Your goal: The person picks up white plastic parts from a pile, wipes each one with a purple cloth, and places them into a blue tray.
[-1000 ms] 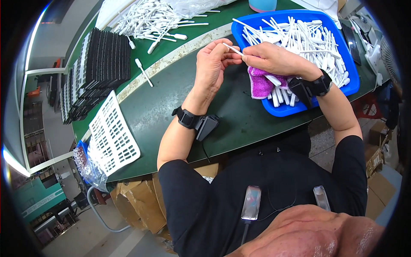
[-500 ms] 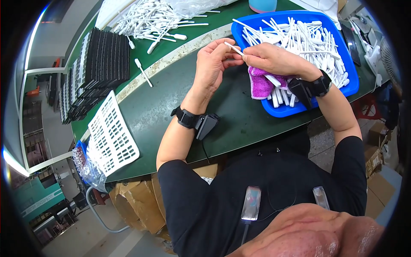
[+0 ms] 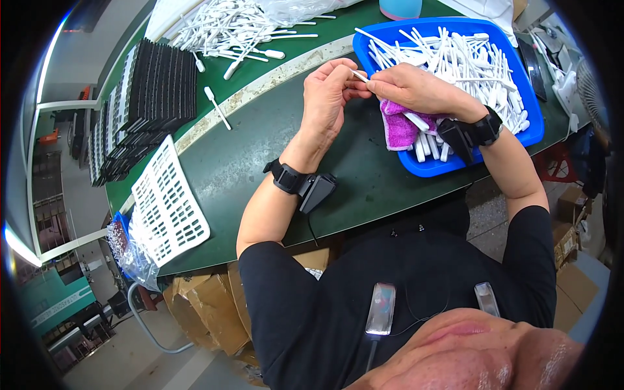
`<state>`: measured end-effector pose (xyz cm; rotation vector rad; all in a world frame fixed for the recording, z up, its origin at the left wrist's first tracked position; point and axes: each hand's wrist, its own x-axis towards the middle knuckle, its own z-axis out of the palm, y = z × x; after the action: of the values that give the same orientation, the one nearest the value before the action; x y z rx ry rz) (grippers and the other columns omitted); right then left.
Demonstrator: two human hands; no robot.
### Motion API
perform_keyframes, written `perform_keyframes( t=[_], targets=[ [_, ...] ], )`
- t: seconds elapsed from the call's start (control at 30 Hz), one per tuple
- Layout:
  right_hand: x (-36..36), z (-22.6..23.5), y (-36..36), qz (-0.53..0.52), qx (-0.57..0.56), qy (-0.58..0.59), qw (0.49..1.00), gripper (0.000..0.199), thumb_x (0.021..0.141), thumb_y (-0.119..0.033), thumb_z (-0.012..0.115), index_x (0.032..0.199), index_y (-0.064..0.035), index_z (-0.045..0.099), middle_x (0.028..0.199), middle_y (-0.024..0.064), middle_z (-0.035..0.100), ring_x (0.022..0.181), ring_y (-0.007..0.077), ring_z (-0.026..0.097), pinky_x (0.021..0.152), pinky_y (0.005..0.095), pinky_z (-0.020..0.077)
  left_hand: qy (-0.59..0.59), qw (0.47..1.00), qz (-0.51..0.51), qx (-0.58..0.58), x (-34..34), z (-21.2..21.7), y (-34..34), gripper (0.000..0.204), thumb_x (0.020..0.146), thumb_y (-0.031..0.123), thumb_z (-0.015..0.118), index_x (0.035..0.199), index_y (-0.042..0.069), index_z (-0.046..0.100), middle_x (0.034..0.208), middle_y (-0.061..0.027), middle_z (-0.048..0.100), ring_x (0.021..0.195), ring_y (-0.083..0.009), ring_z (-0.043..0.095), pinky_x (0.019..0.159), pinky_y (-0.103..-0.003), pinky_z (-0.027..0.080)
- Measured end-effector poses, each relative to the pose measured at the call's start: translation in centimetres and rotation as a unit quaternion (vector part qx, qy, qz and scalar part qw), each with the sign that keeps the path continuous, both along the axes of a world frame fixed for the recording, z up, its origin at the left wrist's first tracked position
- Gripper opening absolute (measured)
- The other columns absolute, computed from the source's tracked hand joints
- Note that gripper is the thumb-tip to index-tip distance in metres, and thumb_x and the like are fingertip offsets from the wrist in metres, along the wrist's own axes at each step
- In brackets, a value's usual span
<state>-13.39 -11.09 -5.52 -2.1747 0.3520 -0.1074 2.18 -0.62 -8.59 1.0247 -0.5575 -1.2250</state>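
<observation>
Left hand (image 3: 327, 97) and right hand (image 3: 416, 88) raised together over the green table (image 3: 260, 162), fingertips of both pinched on one small white plastic stick (image 3: 359, 76) held between them, just left of the blue bin (image 3: 520, 140). Purple cloth (image 3: 398, 127) tucked under the right palm, draped over the bin's near edge. Bin heaped with more white sticks (image 3: 468, 58). Farther left: loose pile of white sticks (image 3: 234, 29), stacked black trays (image 3: 156, 91), white grid tray (image 3: 168, 201) at the table's near edge.

The white stick (image 3: 359, 76) (mostly hidden) sits between both hands' fingertips.
</observation>
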Motion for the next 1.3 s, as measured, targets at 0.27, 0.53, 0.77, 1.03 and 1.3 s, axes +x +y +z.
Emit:
perform_keyframes(
  t=[0.27,0.53,0.77,1.03,1.3],
  targets=[
    [0.0,0.2,-0.1,-0.001,0.014,0.009,1.000,0.038,0.096,-0.029,0.044,0.076,0.0029,0.050,0.059,0.0032,0.042,0.057,0.0117,0.038,0.052,0.0305,0.0338,0.026,0.999,0.036,-0.024,-0.8,0.1,-0.2,0.014,0.084,0.004,0.051,0.094,0.000,0.058,0.077,-0.0086,0.063,0.062,-0.0145,0.061,0.059,-0.027,0.053],
    [0.0,-0.6,-0.4,-0.009,0.024,-0.018,0.999,0.037,0.096,-0.030,0.045,0.075,0.0007,0.051,0.060,0.0004,0.043,0.057,0.0104,0.038,0.052,0.0299,0.0335,0.047,0.999,0.005,-0.019,-0.2,1.0,-0.2,0.015,0.084,0.005,0.053,0.097,0.000,0.057,0.080,-0.0075,0.062,0.068,-0.0145,0.062,0.065,-0.028,0.054],
    [0.1,0.0,-0.2,-0.007,0.000,0.005,1.000,0.038,0.094,-0.030,0.046,0.073,0.0013,0.050,0.058,0.0026,0.042,0.055,0.0113,0.037,0.051,0.0301,0.0330,0.023,1.000,-0.011,-0.017,0.1,0.3,0.1,0.016,0.087,0.006,0.050,0.101,0.000,0.056,0.091,-0.0099,0.064,0.075,-0.0149,0.062,0.071,-0.030,0.053],
    [0.0,0.2,0.0,-0.030,0.012,0.012,0.999,0.038,0.095,-0.030,0.047,0.072,0.0000,0.047,0.059,-0.0023,0.039,0.057,0.0075,0.034,0.050,0.0270,0.0306,0.026,0.997,-0.062,-0.029,0.8,1.7,0.1,0.022,0.089,0.010,0.053,0.107,-0.001,0.056,0.095,-0.0109,0.064,0.077,-0.0164,0.064,0.069,-0.031,0.055],
    [-0.1,0.4,-0.3,-0.043,0.062,-0.034,0.997,0.037,0.095,-0.030,0.047,0.073,-0.0010,0.048,0.061,-0.0041,0.039,0.058,0.0058,0.034,0.051,0.0251,0.0304,-0.013,0.998,-0.053,-0.026,1.9,2.1,0.4,0.029,0.092,0.017,0.055,0.114,-0.001,0.057,0.103,-0.0110,0.064,0.081,-0.0137,0.063,0.070,-0.027,0.054]
  ],
)
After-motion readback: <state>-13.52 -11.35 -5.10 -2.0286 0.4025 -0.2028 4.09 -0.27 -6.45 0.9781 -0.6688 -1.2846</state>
